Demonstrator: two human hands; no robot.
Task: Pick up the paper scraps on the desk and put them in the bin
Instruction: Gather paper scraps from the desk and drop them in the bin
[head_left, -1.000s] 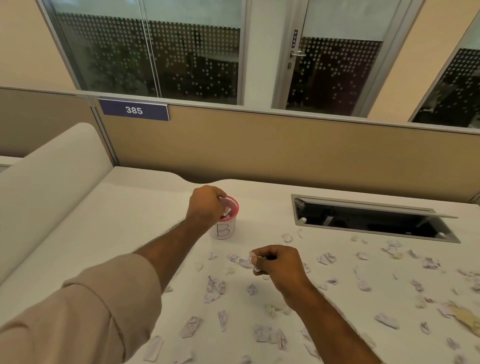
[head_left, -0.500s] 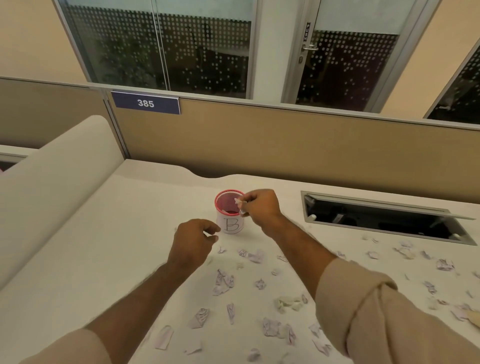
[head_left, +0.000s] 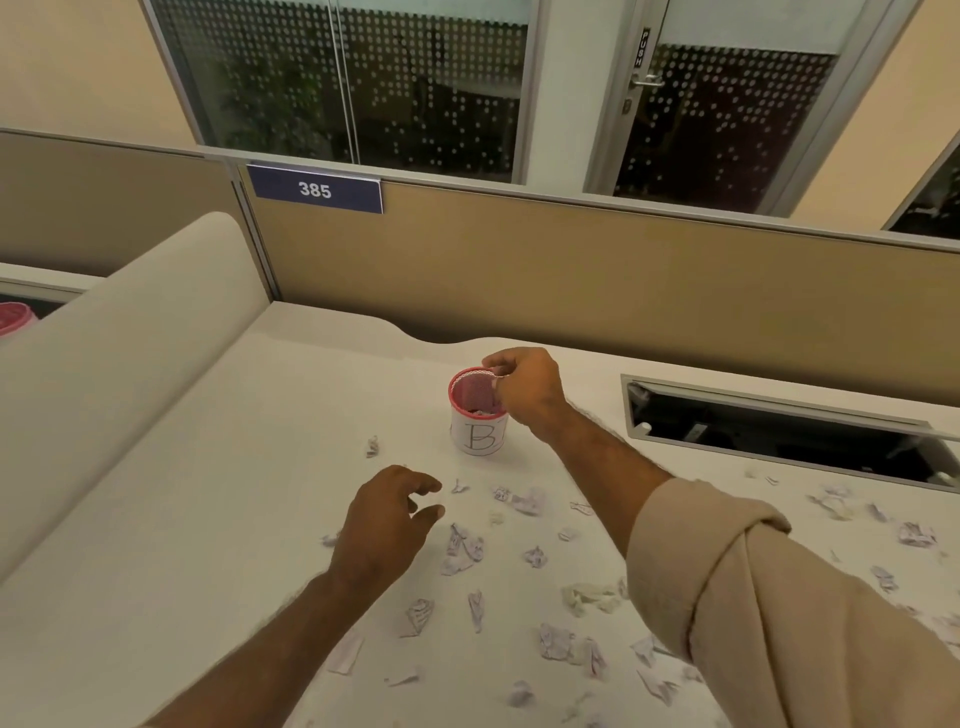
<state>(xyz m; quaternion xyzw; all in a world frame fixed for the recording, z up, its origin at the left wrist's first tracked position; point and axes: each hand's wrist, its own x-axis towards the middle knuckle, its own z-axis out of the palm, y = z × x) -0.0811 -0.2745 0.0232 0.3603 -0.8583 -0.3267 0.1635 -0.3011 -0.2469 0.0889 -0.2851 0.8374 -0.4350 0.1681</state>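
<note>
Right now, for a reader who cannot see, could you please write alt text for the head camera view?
A person's right hand hovers over a small red-rimmed bin marked "B" on a white desk, fingers curled at its rim. The left hand, open, reaches toward paper scraps scattered across the desk.

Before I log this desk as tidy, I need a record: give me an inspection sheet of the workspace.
Surface: white desk, open cable tray at right.
Job's things: red mesh bin labelled B, upright, some paper inside; many paper scraps still strewn across the desk.
Clutter: nothing seen beyond the scraps.
Hands: right hand at the bin's rim, fingers curled, hold unclear; left hand above the scraps, fingers relaxed, holding nothing.
Cables: nothing seen clearly in the tray.
Surroundings: tan partition, sign 385, glass door marked PUSH.
</note>
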